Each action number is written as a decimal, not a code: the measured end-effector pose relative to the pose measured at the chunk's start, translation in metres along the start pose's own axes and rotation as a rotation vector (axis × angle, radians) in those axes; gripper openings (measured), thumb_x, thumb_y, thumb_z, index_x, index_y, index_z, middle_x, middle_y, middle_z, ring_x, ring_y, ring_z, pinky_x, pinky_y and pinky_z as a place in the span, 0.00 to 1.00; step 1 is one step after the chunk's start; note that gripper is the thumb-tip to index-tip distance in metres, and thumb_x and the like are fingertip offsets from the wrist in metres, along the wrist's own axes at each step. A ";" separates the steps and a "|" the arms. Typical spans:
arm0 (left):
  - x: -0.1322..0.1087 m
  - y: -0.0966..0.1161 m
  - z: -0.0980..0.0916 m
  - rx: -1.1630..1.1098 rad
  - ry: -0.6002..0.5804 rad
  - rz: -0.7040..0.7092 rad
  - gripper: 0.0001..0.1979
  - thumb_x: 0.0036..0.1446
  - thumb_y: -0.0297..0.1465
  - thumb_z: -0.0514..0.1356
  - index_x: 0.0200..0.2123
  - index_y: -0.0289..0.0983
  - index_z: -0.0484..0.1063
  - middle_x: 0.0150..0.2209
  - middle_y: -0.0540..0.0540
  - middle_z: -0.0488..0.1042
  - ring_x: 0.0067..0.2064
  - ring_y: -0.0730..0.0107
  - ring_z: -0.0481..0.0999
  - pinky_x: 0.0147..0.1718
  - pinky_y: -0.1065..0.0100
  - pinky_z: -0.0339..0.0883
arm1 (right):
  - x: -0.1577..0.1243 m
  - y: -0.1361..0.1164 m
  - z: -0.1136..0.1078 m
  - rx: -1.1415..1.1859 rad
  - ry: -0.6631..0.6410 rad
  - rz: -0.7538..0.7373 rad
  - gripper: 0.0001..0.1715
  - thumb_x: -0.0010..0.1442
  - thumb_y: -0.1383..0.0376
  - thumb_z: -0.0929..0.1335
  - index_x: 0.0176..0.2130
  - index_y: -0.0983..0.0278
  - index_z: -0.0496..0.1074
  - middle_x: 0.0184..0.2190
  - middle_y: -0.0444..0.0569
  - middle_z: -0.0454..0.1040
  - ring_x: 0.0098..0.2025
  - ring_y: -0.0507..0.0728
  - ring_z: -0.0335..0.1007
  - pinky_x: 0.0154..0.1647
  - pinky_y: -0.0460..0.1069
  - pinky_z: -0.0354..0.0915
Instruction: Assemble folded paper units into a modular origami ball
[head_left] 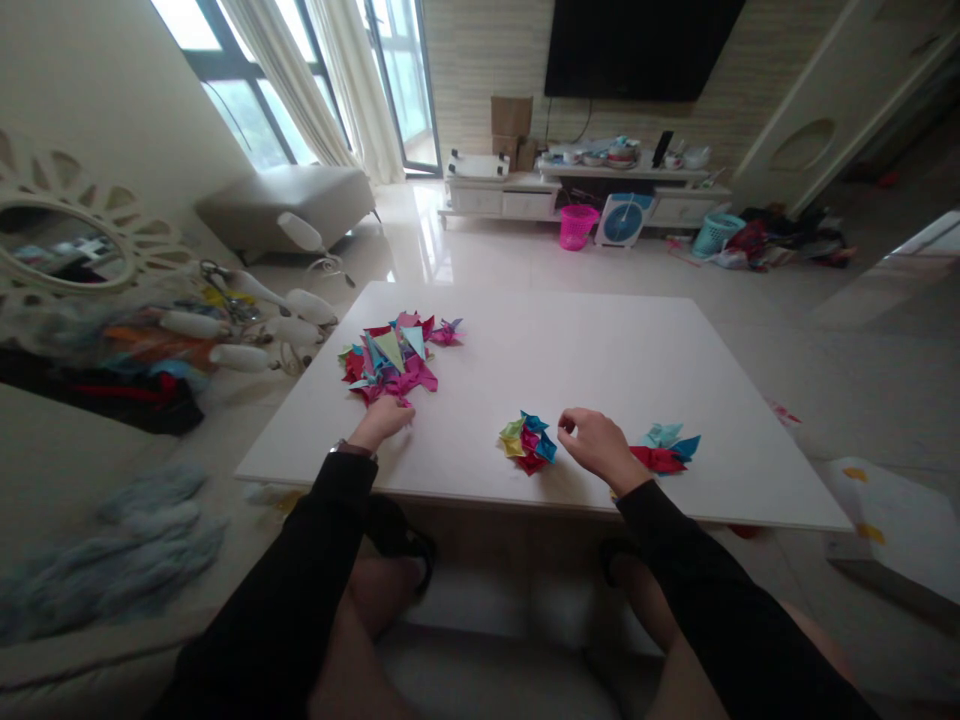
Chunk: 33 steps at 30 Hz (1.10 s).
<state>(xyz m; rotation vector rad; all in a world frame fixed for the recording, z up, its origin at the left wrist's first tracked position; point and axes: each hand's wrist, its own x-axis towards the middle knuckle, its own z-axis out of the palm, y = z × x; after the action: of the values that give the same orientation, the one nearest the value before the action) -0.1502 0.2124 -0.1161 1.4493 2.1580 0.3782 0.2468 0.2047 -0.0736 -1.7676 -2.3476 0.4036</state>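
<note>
A heap of folded paper cranes (390, 352) in pink, red, purple, green and light blue lies on the left of the white table (585, 350). At its near edge is my left hand (385, 420), palm down, fingers closed by a pink fold; what they grip is hidden. A round cluster of folded paper (529, 441), yellow, blue, pink and red, sits near the front edge. Just right of it hovers my right hand (595, 441), fingers curled with nothing visible in them. Beyond that wrist lie red, blue and pale green paper cranes (666, 450).
Left of the table stands a lamp with several white shades (244, 357). A grey bench (296, 208) is by the window. Across the room, a pink basket (576, 228) and a blue fan (624, 219) stand before a low white cabinet (480, 200).
</note>
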 end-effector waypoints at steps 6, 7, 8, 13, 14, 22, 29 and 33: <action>-0.018 0.038 -0.016 -0.116 0.188 0.114 0.11 0.48 0.29 0.64 0.35 0.34 0.83 0.36 0.40 0.83 0.40 0.57 0.81 0.41 0.64 0.70 | -0.001 -0.002 0.000 -0.012 0.013 -0.004 0.08 0.61 0.64 0.66 0.35 0.59 0.76 0.37 0.46 0.80 0.37 0.56 0.72 0.34 0.48 0.52; -0.022 0.046 -0.016 -0.176 0.179 0.160 0.11 0.48 0.29 0.64 0.36 0.34 0.83 0.36 0.40 0.83 0.40 0.58 0.81 0.41 0.64 0.71 | -0.001 -0.003 0.000 -0.014 0.015 -0.006 0.08 0.61 0.64 0.66 0.35 0.59 0.75 0.37 0.46 0.80 0.37 0.56 0.72 0.34 0.48 0.53; -0.026 0.055 -0.015 -0.236 0.162 0.215 0.11 0.48 0.28 0.64 0.37 0.34 0.83 0.36 0.41 0.83 0.38 0.60 0.81 0.40 0.65 0.72 | -0.001 -0.004 0.000 -0.015 0.018 -0.008 0.08 0.62 0.64 0.66 0.35 0.59 0.75 0.37 0.46 0.80 0.37 0.56 0.71 0.34 0.48 0.53; -0.048 0.091 -0.002 -0.411 0.045 0.508 0.11 0.52 0.34 0.66 0.37 0.35 0.83 0.36 0.43 0.84 0.38 0.63 0.81 0.43 0.64 0.75 | -0.001 -0.009 0.000 -0.016 0.028 -0.017 0.08 0.62 0.64 0.66 0.35 0.59 0.75 0.38 0.46 0.80 0.37 0.55 0.71 0.34 0.48 0.54; -0.051 0.095 0.001 -0.423 0.020 0.535 0.11 0.53 0.35 0.66 0.37 0.35 0.83 0.36 0.43 0.84 0.38 0.63 0.81 0.43 0.64 0.75 | -0.001 -0.010 0.001 -0.015 0.029 -0.019 0.08 0.62 0.64 0.66 0.35 0.59 0.75 0.38 0.46 0.80 0.37 0.55 0.71 0.34 0.48 0.54; -0.064 0.113 0.022 -0.411 -0.065 0.597 0.10 0.55 0.38 0.66 0.34 0.37 0.81 0.35 0.43 0.81 0.35 0.65 0.78 0.38 0.64 0.72 | -0.001 -0.019 0.004 0.005 0.023 -0.065 0.08 0.62 0.65 0.66 0.35 0.59 0.76 0.38 0.48 0.80 0.38 0.56 0.72 0.35 0.48 0.56; -0.065 0.120 0.031 -0.546 -0.143 0.542 0.15 0.52 0.43 0.68 0.32 0.36 0.79 0.33 0.44 0.80 0.33 0.67 0.73 0.34 0.66 0.66 | 0.001 -0.018 0.006 0.201 0.063 -0.143 0.07 0.61 0.67 0.67 0.32 0.62 0.75 0.34 0.47 0.78 0.34 0.54 0.69 0.37 0.47 0.59; -0.068 0.123 0.034 -0.654 -0.224 0.536 0.15 0.52 0.42 0.69 0.32 0.35 0.78 0.33 0.44 0.80 0.34 0.67 0.74 0.36 0.66 0.66 | 0.002 -0.021 0.001 0.446 0.135 -0.185 0.06 0.59 0.67 0.68 0.31 0.63 0.75 0.30 0.46 0.76 0.31 0.52 0.68 0.36 0.47 0.62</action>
<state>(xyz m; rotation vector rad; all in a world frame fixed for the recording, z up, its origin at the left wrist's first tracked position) -0.0159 0.1964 -0.0664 1.5439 1.2599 0.9542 0.2272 0.2008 -0.0680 -1.3197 -2.0968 0.6903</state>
